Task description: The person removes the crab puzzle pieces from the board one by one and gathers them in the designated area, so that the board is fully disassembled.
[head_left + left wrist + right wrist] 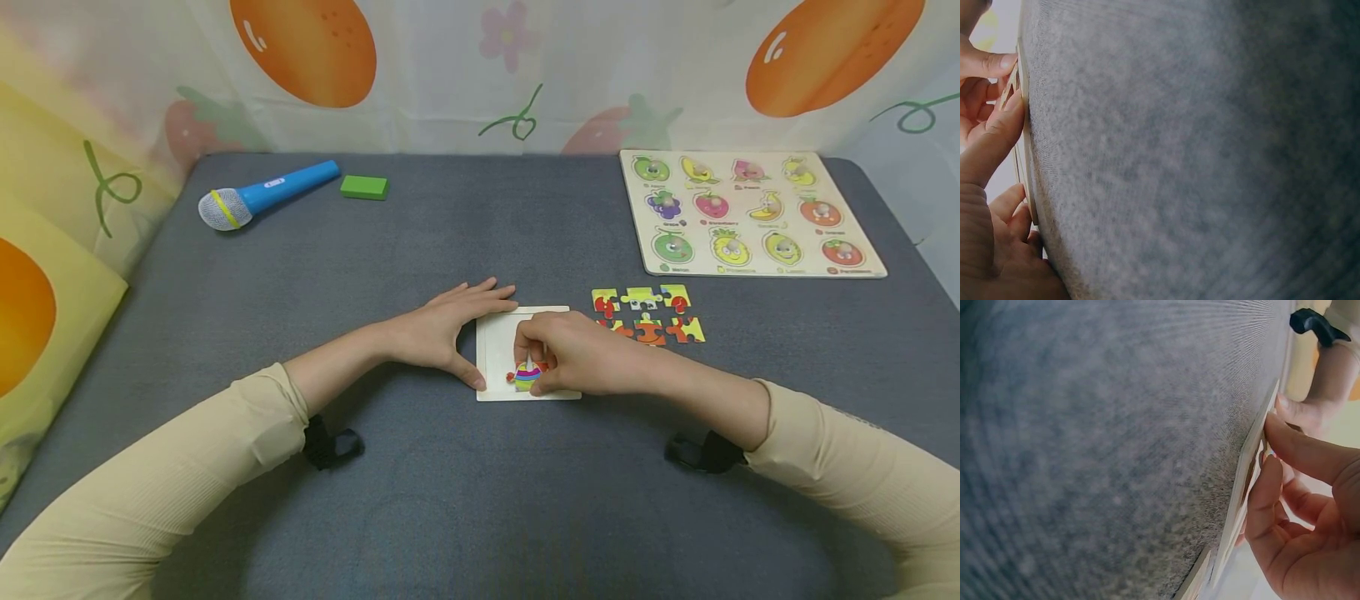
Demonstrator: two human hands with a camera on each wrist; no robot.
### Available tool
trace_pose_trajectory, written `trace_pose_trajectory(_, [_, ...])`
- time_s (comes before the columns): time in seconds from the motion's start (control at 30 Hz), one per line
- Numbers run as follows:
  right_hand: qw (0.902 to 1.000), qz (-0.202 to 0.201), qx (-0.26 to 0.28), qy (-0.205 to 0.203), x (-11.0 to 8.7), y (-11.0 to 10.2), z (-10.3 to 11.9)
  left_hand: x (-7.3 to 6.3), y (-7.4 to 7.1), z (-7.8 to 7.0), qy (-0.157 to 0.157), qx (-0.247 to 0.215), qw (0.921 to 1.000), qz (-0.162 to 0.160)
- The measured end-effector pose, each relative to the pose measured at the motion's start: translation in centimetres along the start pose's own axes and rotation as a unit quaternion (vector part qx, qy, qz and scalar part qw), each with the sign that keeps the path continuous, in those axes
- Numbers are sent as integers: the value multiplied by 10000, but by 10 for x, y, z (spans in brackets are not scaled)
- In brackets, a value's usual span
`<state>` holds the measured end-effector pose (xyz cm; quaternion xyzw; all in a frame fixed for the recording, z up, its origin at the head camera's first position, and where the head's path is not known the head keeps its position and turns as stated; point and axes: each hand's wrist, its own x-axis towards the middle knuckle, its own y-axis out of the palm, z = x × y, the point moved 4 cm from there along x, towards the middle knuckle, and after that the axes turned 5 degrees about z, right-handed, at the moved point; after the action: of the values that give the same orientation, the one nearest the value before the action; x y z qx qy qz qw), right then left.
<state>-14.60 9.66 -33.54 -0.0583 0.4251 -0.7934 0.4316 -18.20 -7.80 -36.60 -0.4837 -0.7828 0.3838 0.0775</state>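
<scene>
A small white puzzle tray (497, 342) lies on the table in front of the person. The left hand (442, 329) is spread along its left side, thumb at the near left corner and fingers by the far edge. Over the tray, the right hand (581, 354) pinches a colourful striped jigsaw piece (528, 377) between thumb and fingers, low at the near side. Its fingers hide part of that piece and the tray's right half. From the right wrist view, thumb and fingertips of the right hand (1304, 506) meet close above the tray's edge (1241, 481).
Several loose jigsaw pieces (649, 330) lie right of the tray, some partly behind the right hand. A fruit peg board (757, 223) is at the back right. At the back left are a blue toy microphone (288, 187) and a green block (364, 187).
</scene>
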Motion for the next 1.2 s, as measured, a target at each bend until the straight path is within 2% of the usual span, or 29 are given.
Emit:
trace_pose_trajectory(0.7, [9987, 96, 480, 138, -4, -11, -4, 0, -1, 0, -6, -9, 10000, 25])
trace_pose_trajectory(1.03, [9952, 123, 919, 321, -16, -25, -13, 0, -1, 1, -47, 6, 10000, 53])
trace_pose_trajectory(1.2, [9962, -46, 740, 450, -24, -33, -20, 1, 0, 2, -74, 17, 9999, 77])
